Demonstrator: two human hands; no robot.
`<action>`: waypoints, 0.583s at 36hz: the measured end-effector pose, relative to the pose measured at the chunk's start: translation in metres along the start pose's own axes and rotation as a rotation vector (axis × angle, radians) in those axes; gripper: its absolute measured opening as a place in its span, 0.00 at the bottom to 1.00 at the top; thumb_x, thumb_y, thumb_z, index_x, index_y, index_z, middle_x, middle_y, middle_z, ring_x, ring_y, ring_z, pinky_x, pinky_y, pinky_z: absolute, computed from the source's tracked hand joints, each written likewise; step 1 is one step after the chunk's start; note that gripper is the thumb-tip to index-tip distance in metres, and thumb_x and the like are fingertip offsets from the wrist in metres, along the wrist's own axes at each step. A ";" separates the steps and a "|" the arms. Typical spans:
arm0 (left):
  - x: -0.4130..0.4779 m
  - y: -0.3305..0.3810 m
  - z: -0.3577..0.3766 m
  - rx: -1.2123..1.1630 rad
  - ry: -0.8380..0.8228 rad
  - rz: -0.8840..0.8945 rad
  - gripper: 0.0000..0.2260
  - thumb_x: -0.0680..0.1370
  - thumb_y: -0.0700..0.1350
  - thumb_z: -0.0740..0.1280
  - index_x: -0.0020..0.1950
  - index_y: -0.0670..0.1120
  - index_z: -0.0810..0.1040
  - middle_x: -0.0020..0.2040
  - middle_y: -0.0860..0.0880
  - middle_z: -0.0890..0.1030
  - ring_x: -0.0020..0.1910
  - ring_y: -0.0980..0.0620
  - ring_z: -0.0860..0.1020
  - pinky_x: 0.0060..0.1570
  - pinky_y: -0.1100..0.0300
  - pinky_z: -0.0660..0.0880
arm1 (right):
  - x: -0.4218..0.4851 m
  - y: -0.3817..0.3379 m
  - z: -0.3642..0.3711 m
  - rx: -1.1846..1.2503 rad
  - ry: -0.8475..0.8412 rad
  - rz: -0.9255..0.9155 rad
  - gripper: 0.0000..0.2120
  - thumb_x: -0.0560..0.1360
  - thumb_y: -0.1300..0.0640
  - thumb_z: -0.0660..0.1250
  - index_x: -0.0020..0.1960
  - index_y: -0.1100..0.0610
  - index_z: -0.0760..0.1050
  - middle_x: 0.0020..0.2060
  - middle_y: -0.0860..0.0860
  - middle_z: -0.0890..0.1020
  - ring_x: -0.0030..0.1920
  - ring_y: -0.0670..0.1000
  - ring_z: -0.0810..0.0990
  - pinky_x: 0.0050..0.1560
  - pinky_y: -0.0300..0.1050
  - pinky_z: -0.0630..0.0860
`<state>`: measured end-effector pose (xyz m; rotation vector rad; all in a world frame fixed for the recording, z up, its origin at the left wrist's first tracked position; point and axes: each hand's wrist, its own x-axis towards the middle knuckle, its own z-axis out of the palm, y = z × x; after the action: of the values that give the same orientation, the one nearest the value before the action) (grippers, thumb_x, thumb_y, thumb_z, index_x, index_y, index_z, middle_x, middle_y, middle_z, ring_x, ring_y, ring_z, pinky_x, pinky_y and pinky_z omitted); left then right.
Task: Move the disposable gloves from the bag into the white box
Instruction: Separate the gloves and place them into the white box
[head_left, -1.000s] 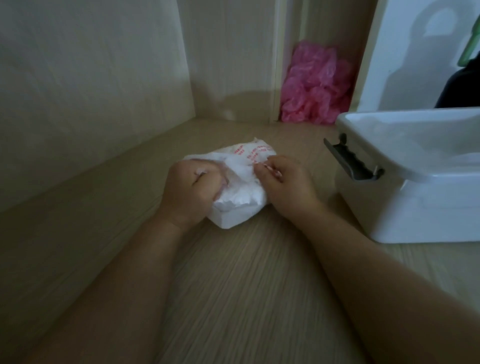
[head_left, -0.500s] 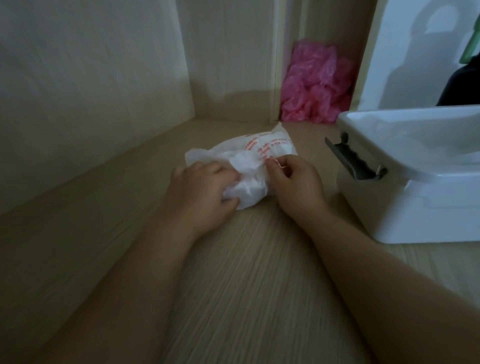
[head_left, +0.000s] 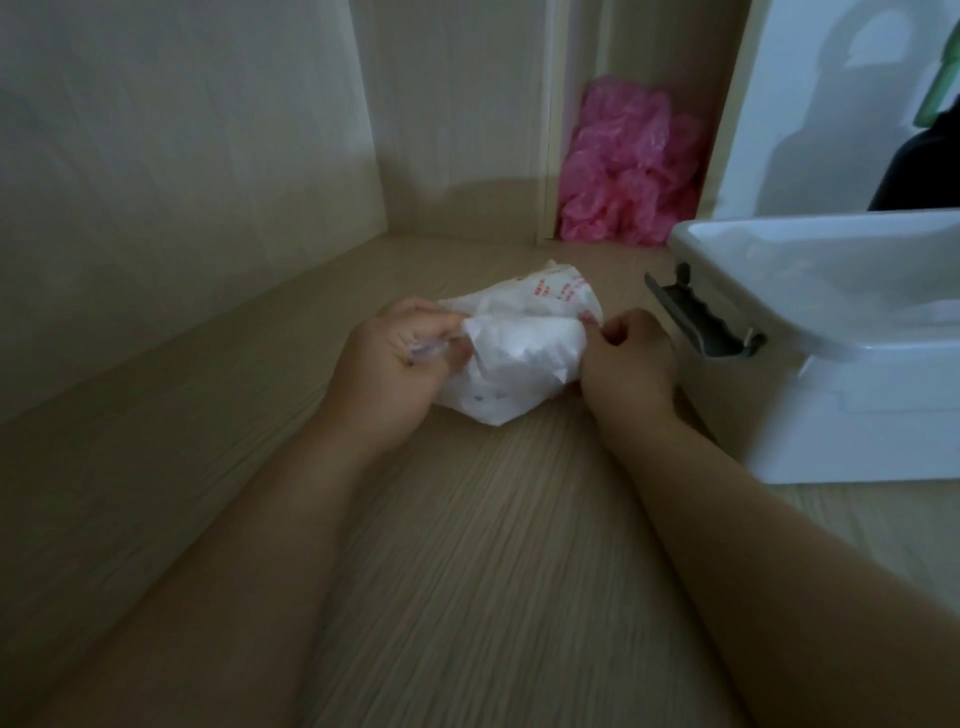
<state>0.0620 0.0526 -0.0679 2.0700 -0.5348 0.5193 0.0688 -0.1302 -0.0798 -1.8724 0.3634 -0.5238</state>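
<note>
Two grips pinching crumpled bag (head_left: 519, 358), left hand (head_left: 387, 366), right hand (head_left: 626, 366), contents indistinct, white box (head_left: 841, 400) cropped at right.

Left hand (head_left: 387, 364) and right hand (head_left: 626, 366) each grip an end of the crumpled white bag (head_left: 519, 353) on the wooden surface (head_left: 467, 545). White box (head_left: 831, 374) stands open just right; pink plastic (head_left: 628, 166) behind.

A crumpled pink plastic heap (head_left: 628, 171) is sitting in the far corner, between pale upright panels (head_left: 457, 104). A light wood-grain surface (head_left: 467, 545) is stretching from near to far. At the far right edge, a dark shape (head_left: 919, 171) is showing beneath something green (head_left: 940, 98).
</note>
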 end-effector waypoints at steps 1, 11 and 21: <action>0.000 -0.002 0.000 0.052 -0.024 -0.018 0.10 0.76 0.35 0.68 0.53 0.46 0.83 0.50 0.54 0.80 0.49 0.63 0.77 0.51 0.70 0.70 | -0.001 0.000 0.000 0.008 -0.034 -0.020 0.10 0.78 0.50 0.62 0.43 0.56 0.71 0.41 0.53 0.78 0.44 0.54 0.78 0.50 0.50 0.76; -0.002 -0.003 0.002 0.431 -0.095 -0.053 0.20 0.67 0.55 0.67 0.56 0.49 0.80 0.55 0.49 0.76 0.53 0.48 0.75 0.53 0.51 0.74 | -0.017 -0.012 0.003 0.240 -0.263 0.036 0.19 0.79 0.42 0.55 0.63 0.50 0.73 0.58 0.48 0.78 0.58 0.49 0.76 0.63 0.52 0.73; -0.007 0.010 0.006 0.441 -0.135 0.297 0.22 0.68 0.57 0.65 0.58 0.50 0.81 0.53 0.53 0.77 0.54 0.50 0.76 0.53 0.52 0.73 | -0.020 -0.003 0.003 0.097 -0.296 -0.164 0.09 0.76 0.49 0.67 0.55 0.47 0.72 0.53 0.43 0.74 0.55 0.45 0.76 0.52 0.40 0.76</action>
<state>0.0520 0.0437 -0.0680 2.4708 -0.8792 0.7241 0.0528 -0.1170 -0.0811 -1.8608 -0.0121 -0.3584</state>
